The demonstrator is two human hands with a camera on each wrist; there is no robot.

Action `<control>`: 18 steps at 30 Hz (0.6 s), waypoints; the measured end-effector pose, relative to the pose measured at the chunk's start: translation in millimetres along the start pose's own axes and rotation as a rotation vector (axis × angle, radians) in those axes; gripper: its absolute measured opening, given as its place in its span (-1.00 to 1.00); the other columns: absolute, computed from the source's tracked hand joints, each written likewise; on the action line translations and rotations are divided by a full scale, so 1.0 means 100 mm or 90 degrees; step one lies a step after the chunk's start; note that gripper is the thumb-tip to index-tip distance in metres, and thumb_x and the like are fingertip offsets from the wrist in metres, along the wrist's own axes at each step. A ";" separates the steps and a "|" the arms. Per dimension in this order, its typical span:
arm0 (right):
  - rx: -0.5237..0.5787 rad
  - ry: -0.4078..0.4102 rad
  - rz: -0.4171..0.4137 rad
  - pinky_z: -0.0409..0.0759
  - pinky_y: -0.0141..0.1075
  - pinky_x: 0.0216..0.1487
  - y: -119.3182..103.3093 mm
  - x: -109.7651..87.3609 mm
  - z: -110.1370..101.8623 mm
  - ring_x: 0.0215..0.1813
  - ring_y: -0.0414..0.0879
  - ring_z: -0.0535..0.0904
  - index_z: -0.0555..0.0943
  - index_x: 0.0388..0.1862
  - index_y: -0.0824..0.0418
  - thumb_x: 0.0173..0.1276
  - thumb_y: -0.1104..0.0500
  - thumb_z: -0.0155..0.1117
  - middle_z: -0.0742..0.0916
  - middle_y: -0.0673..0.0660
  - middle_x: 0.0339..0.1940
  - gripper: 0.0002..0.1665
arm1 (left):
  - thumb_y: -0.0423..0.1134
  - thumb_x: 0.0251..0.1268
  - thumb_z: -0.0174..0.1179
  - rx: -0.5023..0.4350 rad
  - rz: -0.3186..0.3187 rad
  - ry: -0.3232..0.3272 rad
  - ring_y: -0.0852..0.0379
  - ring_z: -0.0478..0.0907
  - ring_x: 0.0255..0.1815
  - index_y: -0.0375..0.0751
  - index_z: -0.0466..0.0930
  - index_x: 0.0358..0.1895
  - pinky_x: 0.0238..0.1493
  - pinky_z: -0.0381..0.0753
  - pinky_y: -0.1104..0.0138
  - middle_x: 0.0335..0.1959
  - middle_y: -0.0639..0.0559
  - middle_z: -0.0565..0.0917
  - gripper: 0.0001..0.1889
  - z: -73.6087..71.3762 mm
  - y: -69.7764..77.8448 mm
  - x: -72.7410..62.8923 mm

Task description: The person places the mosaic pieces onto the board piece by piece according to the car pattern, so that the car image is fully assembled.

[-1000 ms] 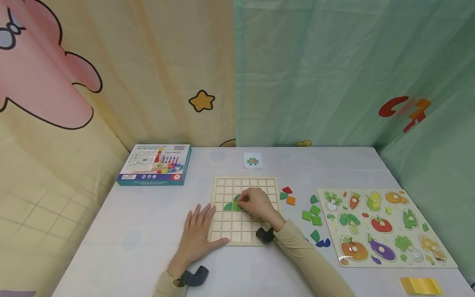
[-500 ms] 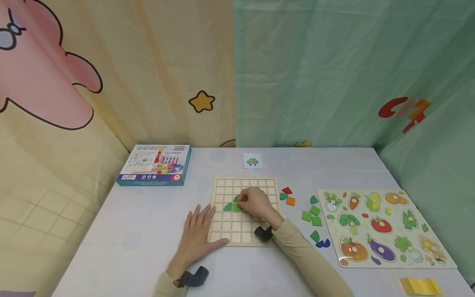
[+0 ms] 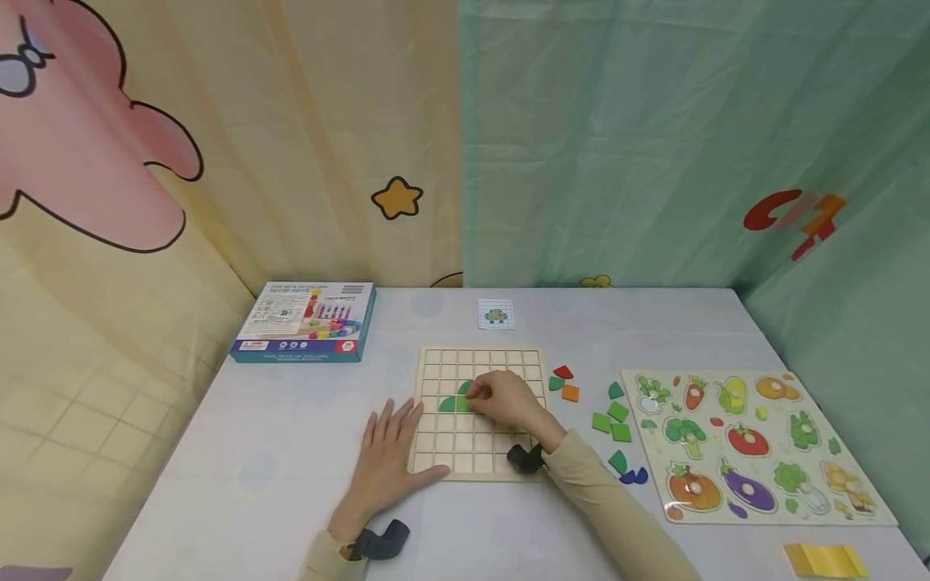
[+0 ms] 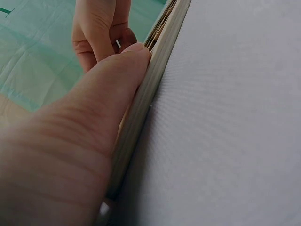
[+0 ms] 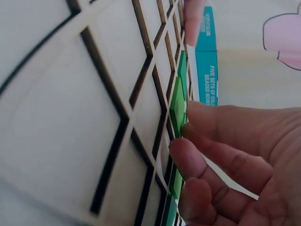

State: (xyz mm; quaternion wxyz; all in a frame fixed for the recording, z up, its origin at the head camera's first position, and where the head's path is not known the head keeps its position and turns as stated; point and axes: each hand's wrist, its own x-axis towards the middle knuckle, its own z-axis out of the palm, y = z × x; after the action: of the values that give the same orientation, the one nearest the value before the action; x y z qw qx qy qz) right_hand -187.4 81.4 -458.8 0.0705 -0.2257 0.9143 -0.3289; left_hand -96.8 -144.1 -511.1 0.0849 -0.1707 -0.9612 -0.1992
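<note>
A wooden grid board (image 3: 433, 464) lies on the table with several green tiles in its middle cells. My right hand (image 3: 506, 399) reaches over the board from the right. Its thumb and fingertips pinch at a green tile (image 5: 177, 181) low over the cells, mostly covered by the fingers. Beside them, a light green square tile (image 3: 462, 403) and a green quarter-round tile (image 3: 446, 404) sit in neighbouring cells. My left hand (image 3: 388, 452) rests spread at the board's left edge, thumb against its near corner; the left wrist view shows that thumb (image 4: 120, 70) along the board's side.
Loose green squares (image 3: 601, 422), an orange square (image 3: 570, 393), a red piece (image 3: 563, 372) and blue pieces (image 3: 634, 476) lie right of the board. Farther right is a vegetable puzzle (image 3: 708, 452). A pattern card (image 3: 496, 315) and a toy box (image 3: 303, 323) are behind; a yellow block (image 3: 825, 560) sits front right.
The right wrist has shifted very slightly to the right, while its fingertips stay at the same cells. The left hand and the tiles have not moved.
</note>
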 end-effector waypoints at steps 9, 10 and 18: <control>0.072 0.020 -0.015 0.44 -0.33 -0.49 0.19 -0.25 -0.24 -0.50 -0.19 0.44 0.71 -0.32 0.06 0.28 0.11 0.33 0.60 -0.12 -0.50 -0.93 | 0.46 -0.03 0.14 0.002 -0.001 -0.004 -0.22 -0.14 0.47 -0.21 0.11 0.46 0.39 -0.25 -0.09 0.45 -0.13 0.16 0.08 0.01 0.01 0.01; 0.078 0.026 -0.014 0.44 -0.33 -0.51 0.22 -0.28 -0.28 -0.51 -0.19 0.44 0.71 -0.31 0.07 0.28 0.11 0.32 0.60 -0.11 -0.50 -0.92 | 0.46 -0.03 0.14 0.002 -0.002 -0.005 -0.22 -0.14 0.47 -0.21 0.11 0.47 0.39 -0.25 -0.09 0.45 -0.13 0.15 0.08 0.01 0.01 0.01; 0.055 0.108 0.031 0.47 -0.28 -0.44 0.54 -0.51 -0.56 -0.48 -0.18 0.49 0.72 -0.25 0.18 0.28 0.14 0.33 0.65 -0.06 -0.46 -0.85 | 0.47 -0.04 0.14 0.001 -0.005 -0.008 -0.20 -0.16 0.48 -0.19 0.10 0.47 0.40 -0.28 -0.07 0.46 -0.11 0.14 0.09 0.01 0.00 0.01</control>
State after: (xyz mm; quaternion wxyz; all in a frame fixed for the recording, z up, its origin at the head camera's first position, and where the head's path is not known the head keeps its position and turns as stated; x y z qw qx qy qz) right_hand -177.3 173.6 -451.1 0.0105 -0.1719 0.9072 -0.3838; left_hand -97.9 -143.4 -512.2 0.0786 -0.1684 -0.9625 -0.1975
